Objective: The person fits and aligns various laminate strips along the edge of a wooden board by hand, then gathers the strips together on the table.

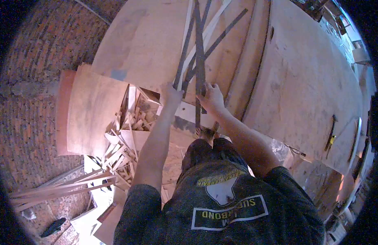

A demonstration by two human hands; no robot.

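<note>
Several long, narrow strips, some dark and some pale, lie crossed on a large wooden sheet (156,45) and run away from me. My left hand (171,94) is closed round the near ends of a dark strip (185,61) and a pale one beside it. At the sheet's near edge, my right hand (212,97) has its fingers bent against a wider dark strip (200,53), whose near end hangs past the edge toward my feet. Another dark strip (225,32) slants off to the upper right.
Wood offcuts (121,157) are heaped below on the left, near long pale battens (62,192). A brick wall (33,102) stands at the left. On the right, another wooden panel (299,81) carries a dark tool with a yellow part (332,140).
</note>
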